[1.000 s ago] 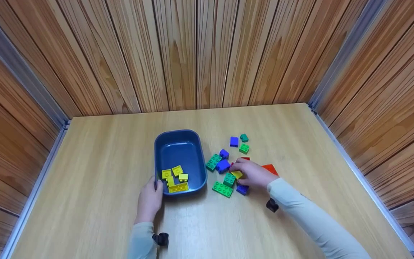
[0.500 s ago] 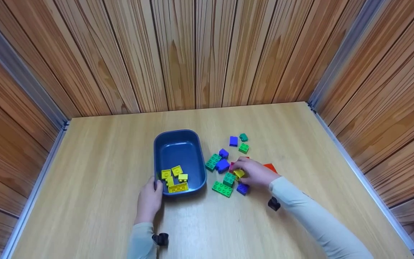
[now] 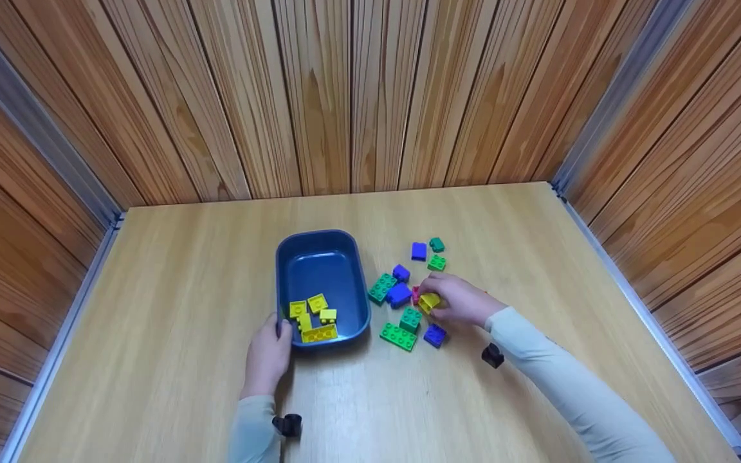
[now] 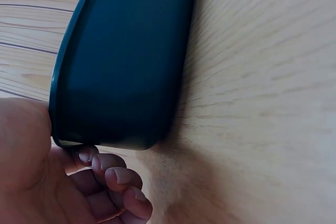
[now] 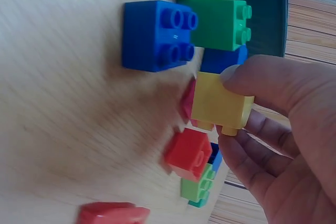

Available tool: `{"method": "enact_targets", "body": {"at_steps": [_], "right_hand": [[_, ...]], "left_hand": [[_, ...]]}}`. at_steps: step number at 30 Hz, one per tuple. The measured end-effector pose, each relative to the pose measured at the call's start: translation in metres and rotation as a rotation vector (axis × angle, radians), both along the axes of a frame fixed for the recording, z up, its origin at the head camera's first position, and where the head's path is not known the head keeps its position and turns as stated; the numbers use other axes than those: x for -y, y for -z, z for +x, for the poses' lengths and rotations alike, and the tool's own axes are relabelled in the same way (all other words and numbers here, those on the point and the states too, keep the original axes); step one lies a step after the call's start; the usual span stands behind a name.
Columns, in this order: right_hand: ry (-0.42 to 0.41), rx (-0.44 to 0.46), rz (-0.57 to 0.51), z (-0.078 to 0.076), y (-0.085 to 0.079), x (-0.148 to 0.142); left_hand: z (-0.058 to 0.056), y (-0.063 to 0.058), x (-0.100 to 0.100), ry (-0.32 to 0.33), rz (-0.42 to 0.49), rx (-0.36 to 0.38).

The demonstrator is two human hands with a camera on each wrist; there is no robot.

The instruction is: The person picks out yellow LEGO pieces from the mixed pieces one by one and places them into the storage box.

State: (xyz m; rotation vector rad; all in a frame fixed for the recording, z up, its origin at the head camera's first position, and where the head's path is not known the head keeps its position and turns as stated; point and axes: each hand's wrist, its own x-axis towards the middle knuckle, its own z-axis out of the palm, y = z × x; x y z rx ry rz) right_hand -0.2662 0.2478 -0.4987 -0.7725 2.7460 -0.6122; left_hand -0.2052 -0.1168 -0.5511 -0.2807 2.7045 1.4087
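Note:
My left hand (image 3: pixel 269 357) grips the near left corner of a dark blue plastic tub (image 3: pixel 325 243), thumb over the rim and fingers below it in the left wrist view. Several yellow toy bricks (image 3: pixel 319 334) lie at the tub's near end. Right of the tub, my right hand (image 3: pixel 462 301) pinches a yellow toy brick (image 5: pixel 220 100) between thumb and fingers; its studs point toward the fingers in the right wrist view. Around that hand lie a blue brick (image 5: pixel 157 36), a green brick (image 5: pixel 215 23) and a red brick (image 5: pixel 190 153).
More bricks are scattered right of the tub: a long green brick (image 3: pixel 398 336), a dark green one (image 3: pixel 382 288) and a purple-blue one (image 3: pixel 419 251) farther back. Wood-plank walls (image 3: pixel 377 96) enclose the wooden table (image 3: pixel 184 289) at the back and sides.
My right hand has drawn the yellow brick slightly up and back from beside the green brick, and it now covers most of the red bricks. The left hand and tub stay put.

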Motion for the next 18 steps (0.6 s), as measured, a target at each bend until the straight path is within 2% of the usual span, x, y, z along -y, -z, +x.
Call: {"method": "enact_targets", "body": {"at_steps": [12, 18], "right_hand": [[-0.013, -0.013, -0.008, -0.016, -0.025, 0.015], [-0.039, -0.032, 0.026, -0.029, -0.038, 0.030]], "left_hand": [[-0.001, -0.001, 0.001, -0.004, 0.016, 0.042], [-0.001, -0.001, 0.000, -0.021, 0.022, 0.007]]}}
